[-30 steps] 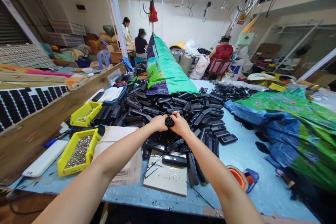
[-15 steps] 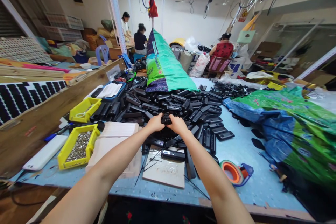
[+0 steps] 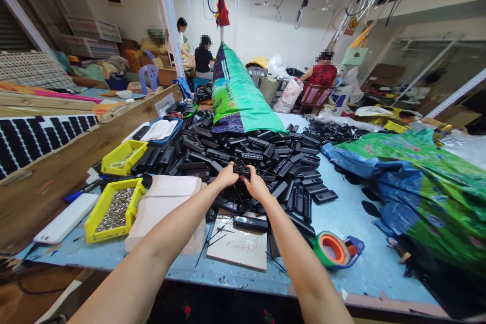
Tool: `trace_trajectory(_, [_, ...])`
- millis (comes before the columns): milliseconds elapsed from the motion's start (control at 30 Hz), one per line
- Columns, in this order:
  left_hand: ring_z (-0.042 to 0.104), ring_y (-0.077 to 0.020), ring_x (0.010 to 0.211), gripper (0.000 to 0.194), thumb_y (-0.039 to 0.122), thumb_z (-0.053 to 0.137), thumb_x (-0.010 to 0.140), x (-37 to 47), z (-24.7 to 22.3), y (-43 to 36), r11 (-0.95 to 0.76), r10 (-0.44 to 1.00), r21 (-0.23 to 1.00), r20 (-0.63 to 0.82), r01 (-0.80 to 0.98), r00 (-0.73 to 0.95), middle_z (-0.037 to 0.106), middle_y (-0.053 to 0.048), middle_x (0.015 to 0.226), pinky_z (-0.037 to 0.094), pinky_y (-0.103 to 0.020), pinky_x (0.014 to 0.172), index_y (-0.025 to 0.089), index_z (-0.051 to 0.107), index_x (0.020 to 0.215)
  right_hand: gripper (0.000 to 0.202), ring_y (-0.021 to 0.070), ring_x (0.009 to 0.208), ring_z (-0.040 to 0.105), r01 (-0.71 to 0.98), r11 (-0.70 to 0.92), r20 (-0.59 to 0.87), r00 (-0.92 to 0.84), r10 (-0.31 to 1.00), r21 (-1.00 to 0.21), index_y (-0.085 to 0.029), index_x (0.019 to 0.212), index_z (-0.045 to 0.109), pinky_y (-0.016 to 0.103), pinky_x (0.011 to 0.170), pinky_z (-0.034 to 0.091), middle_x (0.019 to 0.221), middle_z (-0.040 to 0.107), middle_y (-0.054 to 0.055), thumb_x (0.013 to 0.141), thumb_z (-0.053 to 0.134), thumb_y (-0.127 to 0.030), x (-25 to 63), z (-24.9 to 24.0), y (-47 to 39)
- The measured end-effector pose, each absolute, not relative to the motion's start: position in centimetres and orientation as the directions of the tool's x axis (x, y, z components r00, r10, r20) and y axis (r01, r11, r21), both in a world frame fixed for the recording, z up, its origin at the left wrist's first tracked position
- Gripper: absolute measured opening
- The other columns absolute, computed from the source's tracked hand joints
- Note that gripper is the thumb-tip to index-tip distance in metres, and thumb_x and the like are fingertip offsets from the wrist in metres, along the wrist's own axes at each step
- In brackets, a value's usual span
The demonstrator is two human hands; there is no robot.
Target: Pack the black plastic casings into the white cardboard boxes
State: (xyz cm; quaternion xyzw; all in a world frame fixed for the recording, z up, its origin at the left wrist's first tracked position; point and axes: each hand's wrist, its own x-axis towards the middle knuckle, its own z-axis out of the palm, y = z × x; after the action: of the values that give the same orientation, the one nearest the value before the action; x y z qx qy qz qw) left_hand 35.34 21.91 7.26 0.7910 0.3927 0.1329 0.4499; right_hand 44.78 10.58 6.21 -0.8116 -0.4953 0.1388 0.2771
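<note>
My left hand (image 3: 228,175) and my right hand (image 3: 256,183) meet over the middle of the table, closed around a tangle of thin black plastic strips (image 3: 243,166). Fine black ends stick out above the fingers. Around and behind them lies a heap of long black plastic cases (image 3: 218,154), some with rows of small openings. Below the hands, one black case (image 3: 250,224) rests on the top edge of a shiny off-white board (image 3: 237,253). A few thin black strips (image 3: 218,235) lie across the board's left side.
To the left stand a yellow bin of small metal parts (image 3: 117,210), a second yellow bin (image 3: 123,157), stacked pale sheets (image 3: 167,212) and a white power bank-like block (image 3: 65,218). Tape rolls (image 3: 332,249) lie right, near a green-blue sack (image 3: 413,182). A green bag (image 3: 250,96) rises behind; several people sit or stand beyond.
My hands have shifted slightly right and a little apart, and the black strips between them spread out more. The right fingers now show more from below.
</note>
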Motion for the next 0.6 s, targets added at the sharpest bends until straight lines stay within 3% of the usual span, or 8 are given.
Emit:
trace_trajectory(167, [0.06,-0.0124,0.069,0.032,0.035,0.054,0.09,36.1,6.7,20.5,0.02,0.8,0.926,-0.241,0.378,0.549,0.062,-0.004,0.09,0.052,-0.03,0.064,0.013,0.053,0.114,0.044,0.0211,0.099,0.064,0.633,-0.398,0.05,0.569,0.821,-0.664,-0.016,0.135,0.029,0.029,0.084,0.045,0.111,0.065,0.013,0.096,0.034,-0.035,43.7,6.0,11.5])
trace_trajectory(300, [0.06,-0.0115,0.067,0.034,0.042,0.047,0.092,37.2,7.1,19.6,0.233,0.786,0.953,-0.302,0.194,0.54,0.063,-0.003,0.084,0.052,-0.028,0.062,0.012,0.058,0.105,0.05,0.0221,0.116,0.055,0.622,-0.379,0.064,0.569,0.82,-0.685,-0.011,0.133,0.035,0.032,0.095,0.042,0.127,0.052,0.019,0.096,0.027,-0.044,43.1,6.3,12.3])
trace_trajectory(433, [0.061,-0.0113,0.067,0.031,0.04,0.055,0.088,38.1,7.5,19.9,0.384,0.756,0.922,-0.348,0.054,0.554,0.064,-0.003,0.081,0.053,-0.028,0.063,0.011,0.061,0.094,0.049,0.0218,0.126,0.045,0.684,-0.288,0.097,0.466,0.88,-0.67,-0.011,0.135,0.037,0.035,0.105,0.034,0.133,0.044,0.019,0.094,0.032,-0.039,43.0,6.5,12.0])
trace_trajectory(500, [0.06,-0.011,0.067,0.026,0.036,0.057,0.088,38.2,7.5,20.4,0.435,0.767,0.901,-0.37,-0.001,0.524,0.063,-0.003,0.081,0.053,-0.027,0.063,0.011,0.061,0.094,0.059,0.0208,0.131,0.039,0.714,-0.213,0.131,0.394,0.91,-0.667,-0.012,0.141,0.028,0.034,0.109,0.03,0.138,0.04,0.017,0.089,0.042,-0.037,43.2,6.5,11.3])
trace_trajectory(600, [0.059,-0.0107,0.067,0.025,0.035,0.054,0.09,38.3,7.2,20.9,0.466,0.808,0.879,-0.379,-0.097,0.451,0.062,-0.002,0.083,0.052,-0.027,0.062,0.011,0.059,0.098,0.099,0.0227,0.136,0.032,0.739,-0.162,0.171,0.353,0.92,-0.655,-0.01,0.148,-0.002,0.034,0.109,0.031,0.147,0.025,0.02,0.076,0.06,-0.036,43.5,6.4,10.3])
